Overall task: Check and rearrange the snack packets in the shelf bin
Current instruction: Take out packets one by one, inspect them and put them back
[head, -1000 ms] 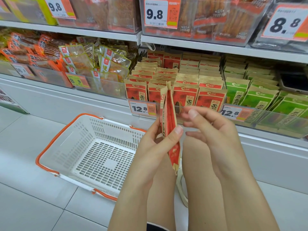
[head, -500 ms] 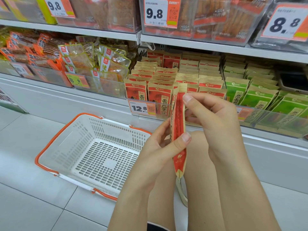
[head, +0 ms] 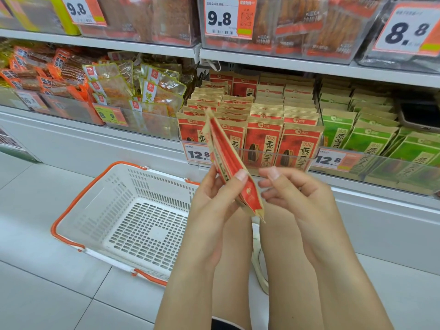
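Presently, at the lower shelf:
Left hand [head: 214, 201]: raised before the shelf, thumb across the near face of a red packet [head: 228, 163], fingers curled behind it, pinching it edge-on.
Packet pose: tilted, top corner leaning left and up, bottom seam hanging below the hand; it looks like one packet, possibly two pressed together, hard to tell edge-on.
Right hand [head: 295, 194]: just beside the packet's right edge, fingers [head: 273, 173] loosely curled and a little apart, tips pointing left; contact with the packet not clear, it holds nothing.
Shelf bin [head: 262, 156]: clear-fronted, directly behind the hands, filled with upright rows of matching red packets; price tag [head: 197, 154] reads 12.8 and is partly covered by the held packet.
Right of bin: green packets [head: 371, 139] in the neighbouring bin.
Left of bin: clear pouches [head: 142, 96] heaped loosely.
Floor: white basket [head: 78, 210] with orange rim, left of the forearms, on pale tiles.
Upper shelf [head: 285, 64]: boxed snacks, tags 9.8 and 8.8.
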The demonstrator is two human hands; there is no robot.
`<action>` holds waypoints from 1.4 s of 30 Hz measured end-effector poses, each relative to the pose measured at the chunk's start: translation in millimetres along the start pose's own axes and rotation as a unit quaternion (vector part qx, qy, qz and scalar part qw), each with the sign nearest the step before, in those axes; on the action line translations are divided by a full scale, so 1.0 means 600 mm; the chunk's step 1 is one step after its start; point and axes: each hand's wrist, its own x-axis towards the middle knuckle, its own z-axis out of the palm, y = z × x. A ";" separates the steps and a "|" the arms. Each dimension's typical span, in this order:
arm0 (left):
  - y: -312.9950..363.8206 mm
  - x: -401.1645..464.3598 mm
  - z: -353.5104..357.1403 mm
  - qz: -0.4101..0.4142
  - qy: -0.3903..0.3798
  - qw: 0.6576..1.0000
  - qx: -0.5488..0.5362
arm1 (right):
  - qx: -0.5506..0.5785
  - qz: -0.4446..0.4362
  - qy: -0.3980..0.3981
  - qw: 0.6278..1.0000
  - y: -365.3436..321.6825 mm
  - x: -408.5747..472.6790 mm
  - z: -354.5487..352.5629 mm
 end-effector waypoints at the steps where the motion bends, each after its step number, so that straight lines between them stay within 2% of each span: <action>1: 0.000 0.000 -0.001 0.006 0.015 1.000 -0.010 | -0.005 0.015 -0.014 1.000 0.007 -0.006 -0.004; 5: -0.003 0.001 -0.001 0.030 0.060 0.997 -0.035 | -0.049 0.005 -0.080 0.996 0.016 -0.015 -0.013; 13: -0.002 0.003 0.006 0.043 0.094 0.995 -0.012 | -0.094 -0.020 -0.080 0.992 0.021 -0.012 -0.015; 18: -0.007 0.006 -0.002 0.039 0.080 0.996 -0.007 | -0.124 -0.025 -0.084 0.988 0.025 -0.009 -0.021; 23: -0.005 0.005 -0.003 0.027 0.056 0.998 -0.016 | -0.106 -0.029 -0.081 0.991 0.024 -0.005 -0.019; 29: -0.011 0.004 0.002 -0.020 0.063 0.997 -0.044 | -0.162 -0.059 -0.093 0.981 0.028 -0.008 -0.022; 33: -0.014 0.003 0.007 -0.054 0.057 0.993 -0.084 | -0.300 -0.142 -0.078 0.940 0.044 -0.012 -0.008; 36: -0.015 0.001 0.007 -0.043 0.068 0.993 -0.088 | -0.432 -0.260 -0.072 0.861 0.054 -0.013 0.002; 37: -0.014 0.001 0.005 -0.039 0.069 0.993 -0.084 | -0.452 -0.283 -0.067 0.843 0.057 -0.012 0.002; 38: -0.014 0.001 0.002 -0.033 0.069 0.994 -0.076 | -0.453 -0.292 -0.062 0.840 0.061 -0.012 0.001; 39: -0.013 0.001 -0.001 -0.024 0.072 0.995 -0.064 | -0.435 -0.284 -0.057 0.852 0.062 -0.013 0.000; 42: -0.008 0.001 -0.011 -0.006 0.079 0.997 -0.024 | -0.315 -0.182 -0.023 0.931 0.062 -0.010 -0.007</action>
